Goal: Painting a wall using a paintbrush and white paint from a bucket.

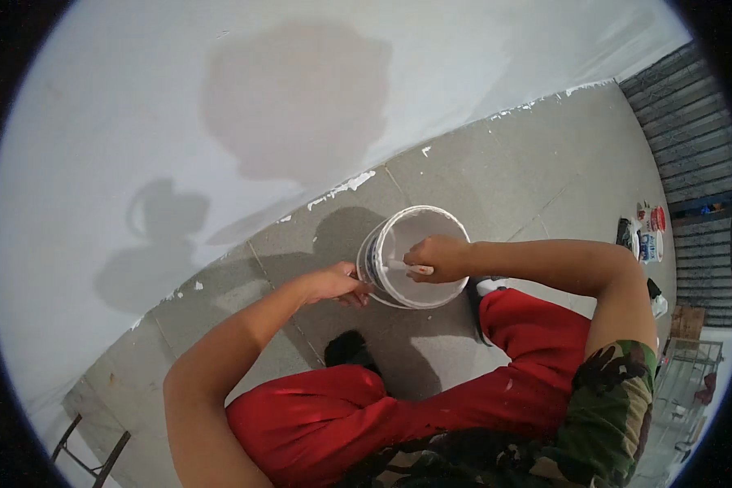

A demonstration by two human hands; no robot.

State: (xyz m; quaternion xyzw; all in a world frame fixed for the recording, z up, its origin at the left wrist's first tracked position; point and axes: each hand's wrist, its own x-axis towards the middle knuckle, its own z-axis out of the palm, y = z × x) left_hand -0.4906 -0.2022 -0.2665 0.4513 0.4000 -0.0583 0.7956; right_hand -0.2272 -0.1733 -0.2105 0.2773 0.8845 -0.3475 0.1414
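A white plastic bucket (454, 218) with a pale, paint-smeared inside stands on the floor in front of me, tilted toward me in view. My right hand (437, 259) reaches over its mouth, fingers wrapped round the pale handle (420, 269) of a tool. The tool's working end is hidden inside the bucket, so its kind cannot be made out. At the bucket's left side, my left hand (339, 285) holds it by the outer edge near the thin bail, fingertips partly hidden.
A white wall (220, 146) rises ahead, above a grey tiled floor (537, 171) with flaked white paint along the joint. Tubs and bags (649, 236) stand far right by a slatted metal shutter (691, 122). Dark metal legs (110, 459) show at lower left.
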